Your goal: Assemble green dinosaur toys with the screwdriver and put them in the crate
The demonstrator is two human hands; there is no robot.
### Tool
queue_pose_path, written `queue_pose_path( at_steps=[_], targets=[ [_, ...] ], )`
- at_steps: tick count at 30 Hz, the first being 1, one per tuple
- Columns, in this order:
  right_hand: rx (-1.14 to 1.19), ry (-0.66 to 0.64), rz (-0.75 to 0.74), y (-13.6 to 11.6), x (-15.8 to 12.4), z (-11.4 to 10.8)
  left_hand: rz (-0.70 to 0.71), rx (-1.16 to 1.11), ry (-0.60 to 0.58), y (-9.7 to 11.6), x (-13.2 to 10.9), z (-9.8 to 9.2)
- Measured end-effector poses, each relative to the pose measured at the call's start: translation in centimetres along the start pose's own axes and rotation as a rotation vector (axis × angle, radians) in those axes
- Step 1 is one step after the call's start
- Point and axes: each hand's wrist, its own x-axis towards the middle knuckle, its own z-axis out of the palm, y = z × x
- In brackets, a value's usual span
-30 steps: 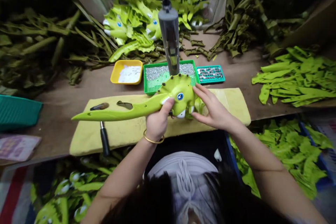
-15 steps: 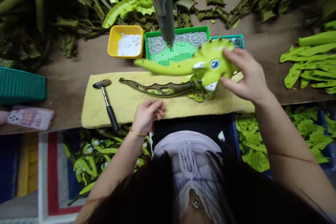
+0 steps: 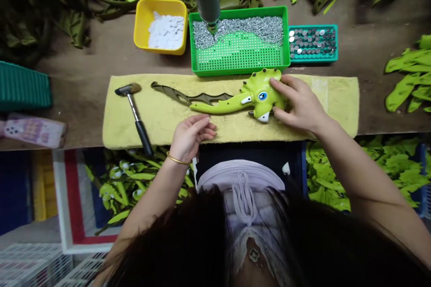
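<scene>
Right hand point(image 3: 298, 103) is clamped on the green plastic dinosaur toy point(image 3: 259, 98), so it is held still on the yellow cloth towel point(image 3: 336, 107); left hand point(image 3: 191, 134) is open, apart from it.

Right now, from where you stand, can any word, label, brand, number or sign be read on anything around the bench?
Nothing can be read.
Pink printed card at the bench's left edge: markings too blurred to read.
</scene>
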Motion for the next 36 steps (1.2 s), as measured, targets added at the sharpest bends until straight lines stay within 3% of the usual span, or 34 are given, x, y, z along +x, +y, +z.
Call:
queue_pose_path(
  at_steps=[9, 15, 17, 19, 22, 24, 26, 28, 29, 30, 32, 34, 36],
  targets=[
    [-0.013, -0.012, 0.020, -0.2, -0.6, 0.5, -0.022, -0.002, 0.000, 0.1, -0.2, 0.0],
    [0.051, 0.072, 0.054, 0.3, -0.9, 1.3, 0.062, -0.174, -0.040, 1.3, 1.4, 2.3],
    [0.133, 0.070, 0.096, 0.4, -1.2, 0.8, 0.140, -0.212, 0.003, 1.7, 2.0, 3.1],
    [0.281, 0.111, 0.252, 0.1, -1.4, 0.3, 0.236, -0.207, 0.044, 2.0, 2.2, 3.4],
    [0.614, 0.266, 0.598, -1.0, -1.3, 0.5, 0.339, -0.148, 0.054, 2.2, 1.9, 2.6],
    [0.814, 0.351, 0.704, -1.7, -0.9, 0.9, 0.385, -0.034, 0.073, 2.4, 1.4, 1.5],
    [0.935, 0.416, 0.742, -1.9, -0.5, 1.2, 0.570, 0.173, 0.189, 2.7, 0.8, 0.5],
    [0.999, 0.417, 0.790, -1.8, -0.1, 1.2, 0.883, 0.499, 0.284, 3.0, 0.3, -0.1],
    [1.016, 0.372, 0.808, -1.6, 0.0, 1.0, 1.017, 0.685, 0.255, 3.3, 0.0, 0.0],
    [1.006, 0.293, 0.808, -1.6, 0.0, 0.6, 1.098, 0.870, 0.151, 3.5, -0.1, 0.2],
    [0.846, 0.158, 0.731, -1.6, -0.2, -0.5, 1.129, 1.134, -0.128, 4.1, -0.3, 1.2],
    [0.551, 0.183, 0.527, -2.1, -0.5, -1.9, 1.129, 1.246, -0.279, 4.6, -0.2, 2.6],
    [0.289, 0.261, 0.234, -2.7, -0.8, -3.1, 1.154, 1.299, -0.298, 4.9, -0.1, 4.0]
  ],
)
